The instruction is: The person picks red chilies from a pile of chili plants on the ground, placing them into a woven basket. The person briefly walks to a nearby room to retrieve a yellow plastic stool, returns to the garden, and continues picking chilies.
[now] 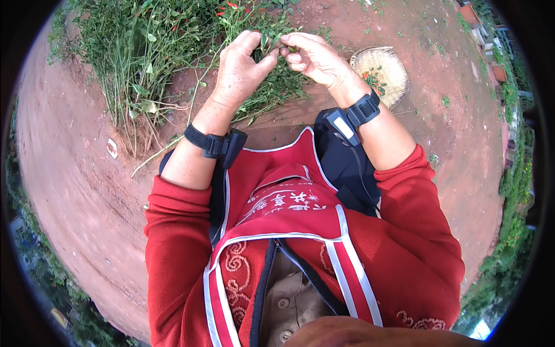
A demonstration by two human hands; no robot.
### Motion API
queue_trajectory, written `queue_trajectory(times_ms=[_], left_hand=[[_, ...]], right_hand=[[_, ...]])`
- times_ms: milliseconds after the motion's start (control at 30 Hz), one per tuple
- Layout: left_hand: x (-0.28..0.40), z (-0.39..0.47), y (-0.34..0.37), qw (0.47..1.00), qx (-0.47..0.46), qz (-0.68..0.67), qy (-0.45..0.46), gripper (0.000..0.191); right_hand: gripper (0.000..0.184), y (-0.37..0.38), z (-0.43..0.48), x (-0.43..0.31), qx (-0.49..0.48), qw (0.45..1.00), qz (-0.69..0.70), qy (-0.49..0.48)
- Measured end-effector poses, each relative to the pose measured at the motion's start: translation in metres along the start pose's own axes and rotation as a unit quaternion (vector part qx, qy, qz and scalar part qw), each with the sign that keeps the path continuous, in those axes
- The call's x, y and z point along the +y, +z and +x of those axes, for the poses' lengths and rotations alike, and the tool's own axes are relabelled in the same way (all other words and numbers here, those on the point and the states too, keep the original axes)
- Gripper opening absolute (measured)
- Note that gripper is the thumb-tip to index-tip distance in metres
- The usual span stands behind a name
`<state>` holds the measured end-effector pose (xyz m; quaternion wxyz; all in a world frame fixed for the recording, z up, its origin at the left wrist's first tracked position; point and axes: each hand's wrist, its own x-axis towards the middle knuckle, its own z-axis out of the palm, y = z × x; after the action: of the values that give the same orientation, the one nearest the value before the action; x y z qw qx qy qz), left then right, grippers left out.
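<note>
At the top centre my left hand [246, 65] pinches a leafy green chili stem [273, 43] between thumb and fingers. My right hand [313, 58] meets it from the other side, its thumb and fingers closed on the same sprig, with a small green pod partly showing beneath them. The long stem of a chili plant [190, 102] runs down past my left forearm. Behind and left of my hands lies a heap of uprooted chili plants [143, 47] with red pods. A round woven bamboo basket [396, 80] to the right of my right wrist holds red and green chilies [373, 80].
Bare reddish earth [78, 182] surrounds me. Roots of the heaped plants [136, 139] lie at the left, near a small white scrap [112, 148]. Leafy cuttings [277, 93] lie just below my hands. Planters [499, 73] and greenery line the far right.
</note>
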<state>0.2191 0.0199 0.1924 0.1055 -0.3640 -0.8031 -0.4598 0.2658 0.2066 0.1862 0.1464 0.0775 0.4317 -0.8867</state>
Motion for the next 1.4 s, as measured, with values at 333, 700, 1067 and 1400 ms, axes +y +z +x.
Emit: queue_trajectory(times_ms=[333, 700, 1067, 1400], left_hand=[[-0.004, 0.008, 0.0, 0.992, -0.03, 0.1, 0.074, 0.022], [-0.01, 0.006, 0.001, 0.959, -0.168, 0.165, 0.16, 0.024], [-0.009, 0.004, 0.011, 0.95, -0.194, 0.197, 0.143, 0.032], [-0.003, 0.006, 0.014, 0.987, 0.001, 0.162, 0.009, 0.014]], right_hand=[[0.016, -0.006, 0.006, 0.003, 0.008, 1.0, -0.007, -0.024], [0.023, -0.014, 0.008, 0.0, 0.006, 0.918, -0.393, -0.049], [0.018, -0.03, 0.015, 0.002, -0.032, 0.861, -0.501, -0.081], [0.01, -0.002, 0.011, 0.013, 0.025, 0.977, -0.201, -0.072]])
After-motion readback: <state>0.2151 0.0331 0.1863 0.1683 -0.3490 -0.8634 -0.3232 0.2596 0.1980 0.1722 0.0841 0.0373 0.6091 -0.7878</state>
